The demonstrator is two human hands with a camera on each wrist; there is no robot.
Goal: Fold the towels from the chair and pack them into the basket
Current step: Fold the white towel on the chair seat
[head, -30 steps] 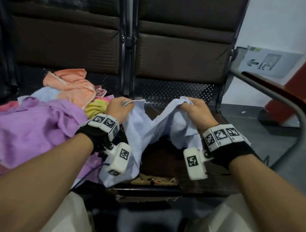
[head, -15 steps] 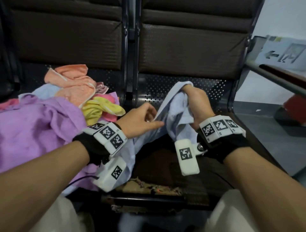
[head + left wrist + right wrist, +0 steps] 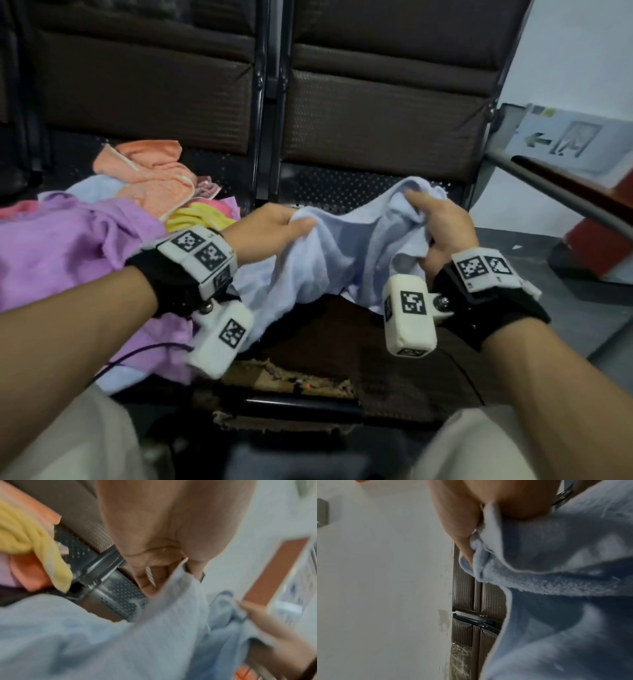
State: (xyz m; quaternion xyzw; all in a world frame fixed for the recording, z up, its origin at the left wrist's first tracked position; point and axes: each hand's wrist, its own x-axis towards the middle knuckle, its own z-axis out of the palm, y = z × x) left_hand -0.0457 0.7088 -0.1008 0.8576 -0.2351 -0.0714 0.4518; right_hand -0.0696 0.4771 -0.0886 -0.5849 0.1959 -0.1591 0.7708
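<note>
1. Stretching across the middle of the head view, the light blue towel [image 3: 329, 253] hangs between both hands above the dark seat of the right-hand chair [image 3: 342, 342], its lower edge trailing down toward the lower left of the frame.
2. The left hand [image 3: 270, 229] pinches one edge of the blue towel; in the left wrist view its fingers [image 3: 145, 577] are curled with the cloth's hem caught against the thumb.
3. The right hand [image 3: 442, 229] grips the other end, bunched into a wad; the right wrist view shows its fingers [image 3: 460, 534] closed round gathered folds of the cloth.
4. On the left-hand chair seat, in the left of the frame, lies a heap of unfolded towels: a purple towel [image 3: 68, 250] nearest, an orange towel [image 3: 154, 174] behind it, a yellow towel [image 3: 198, 219] just beside the left wrist, and a bit of pale blue cloth peeping out between purple and orange.
5. Brown padded chair backs [image 3: 376, 102] fill the top of the frame.
6. A white sign with an arrow [image 3: 561, 144] sits at the right edge, beside a grey metal armrest [image 3: 565, 198].
</note>
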